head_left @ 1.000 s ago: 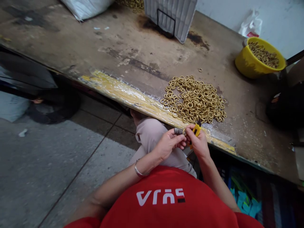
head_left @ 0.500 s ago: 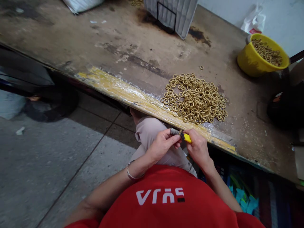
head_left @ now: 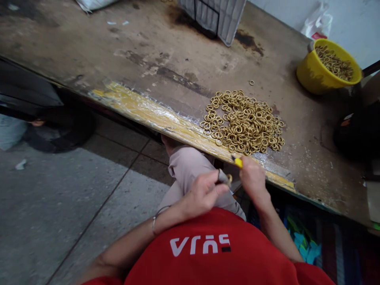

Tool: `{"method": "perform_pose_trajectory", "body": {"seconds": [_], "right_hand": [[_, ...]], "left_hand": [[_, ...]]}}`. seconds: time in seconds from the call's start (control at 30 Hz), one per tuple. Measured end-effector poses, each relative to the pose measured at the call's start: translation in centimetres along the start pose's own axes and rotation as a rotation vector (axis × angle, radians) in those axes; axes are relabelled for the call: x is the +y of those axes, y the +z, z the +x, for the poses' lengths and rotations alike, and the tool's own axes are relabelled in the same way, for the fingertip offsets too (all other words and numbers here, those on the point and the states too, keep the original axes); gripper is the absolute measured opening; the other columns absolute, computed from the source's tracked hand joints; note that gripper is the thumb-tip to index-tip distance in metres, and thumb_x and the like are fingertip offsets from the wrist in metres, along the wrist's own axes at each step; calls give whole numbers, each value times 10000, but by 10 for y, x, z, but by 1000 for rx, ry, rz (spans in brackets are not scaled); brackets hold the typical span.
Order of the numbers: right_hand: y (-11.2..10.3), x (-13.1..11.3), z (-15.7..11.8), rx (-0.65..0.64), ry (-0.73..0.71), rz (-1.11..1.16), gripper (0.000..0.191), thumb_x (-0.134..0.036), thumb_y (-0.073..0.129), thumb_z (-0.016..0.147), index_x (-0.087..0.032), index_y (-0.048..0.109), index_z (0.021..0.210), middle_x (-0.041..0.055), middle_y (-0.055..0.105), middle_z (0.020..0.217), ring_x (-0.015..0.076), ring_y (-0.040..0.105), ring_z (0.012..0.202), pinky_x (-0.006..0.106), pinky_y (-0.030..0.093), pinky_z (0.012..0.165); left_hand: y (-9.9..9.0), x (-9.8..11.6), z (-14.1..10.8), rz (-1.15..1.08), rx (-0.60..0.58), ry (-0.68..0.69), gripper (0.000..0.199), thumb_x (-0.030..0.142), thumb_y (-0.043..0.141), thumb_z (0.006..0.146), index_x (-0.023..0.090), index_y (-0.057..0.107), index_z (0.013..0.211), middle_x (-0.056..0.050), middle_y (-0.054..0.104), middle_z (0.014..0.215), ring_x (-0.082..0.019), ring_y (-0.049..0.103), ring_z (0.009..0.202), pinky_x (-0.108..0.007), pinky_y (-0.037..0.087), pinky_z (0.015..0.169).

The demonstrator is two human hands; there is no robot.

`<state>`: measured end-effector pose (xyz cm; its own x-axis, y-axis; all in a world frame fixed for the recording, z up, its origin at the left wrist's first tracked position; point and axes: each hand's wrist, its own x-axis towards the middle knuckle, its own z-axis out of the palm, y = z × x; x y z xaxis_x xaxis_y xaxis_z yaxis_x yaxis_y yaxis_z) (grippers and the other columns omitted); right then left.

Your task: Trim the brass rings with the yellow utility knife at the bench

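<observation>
My left hand [head_left: 203, 194] is in front of my lap, blurred by motion, with the index finger and thumb closed on a small brass-coloured ring [head_left: 229, 180]. A grey wrap [head_left: 222, 177] covers the index fingertip. Up and to the right, by the table's edge, my right hand [head_left: 253, 176] grips a yellow and black tool [head_left: 238, 162], perhaps a cutter; its dark tip points up and left, apart from the ring. Just beyond it lies a pile of similar rings [head_left: 249, 122] on the worn tabletop [head_left: 142, 43].
Yellow tape [head_left: 142, 107] covers the near table edge. One loose ring [head_left: 251, 82] lies behind the pile. At the right stands a yellow bucket [head_left: 316, 75] filled with rings. A grey ribbed container [head_left: 208, 16] is at the back; a dark round stool [head_left: 59, 132] stands lower left.
My hands have come apart. The left has drawn back toward my body with the ring; the right has moved slightly up and right with the yellow tool, whose tip has left the ring.
</observation>
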<state>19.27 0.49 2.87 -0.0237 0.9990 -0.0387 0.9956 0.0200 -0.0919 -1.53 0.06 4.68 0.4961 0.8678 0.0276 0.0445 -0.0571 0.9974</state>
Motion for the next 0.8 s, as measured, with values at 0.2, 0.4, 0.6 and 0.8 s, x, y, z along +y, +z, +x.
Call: {"method": "perform_pose_trajectory", "body": {"seconds": [0.2, 0.4, 0.6, 0.8], "right_hand": [[2, 8, 20, 175, -139, 166, 191, -158, 506, 929, -185, 665, 1032, 94, 709, 940, 227, 637, 850, 303, 424, 731], [21, -14, 42, 123, -58, 105, 133, -223, 541, 957, -171, 663, 950, 104, 684, 912, 210, 601, 751, 297, 366, 654], [10, -12, 42, 107, -17, 337, 113, -214, 556, 899, -178, 659, 866, 72, 672, 816, 184, 562, 692, 293, 371, 641], [-5, -20, 24, -171, 152, 1251, 241, -441, 665, 857, -203, 636, 826, -33, 601, 630, 94, 430, 481, 234, 356, 478]], "left_hand": [[5, -15, 6, 134, -88, 70, 127, 245, 586, 916, 188, 626, 810, -84, 655, 948, -214, 601, 858, -321, 472, 809], [17, -57, 7, 274, -46, -57, 108, 224, 706, 839, 209, 607, 797, -62, 654, 873, -253, 616, 865, -382, 494, 847], [11, -47, 14, -29, 45, -140, 108, 256, 726, 830, 196, 651, 880, -108, 730, 1093, -270, 667, 1040, -396, 522, 926], [9, -42, 23, -648, 172, -362, 394, 384, 767, 804, 153, 601, 1077, -85, 757, 938, -151, 685, 672, -240, 520, 571]]}}
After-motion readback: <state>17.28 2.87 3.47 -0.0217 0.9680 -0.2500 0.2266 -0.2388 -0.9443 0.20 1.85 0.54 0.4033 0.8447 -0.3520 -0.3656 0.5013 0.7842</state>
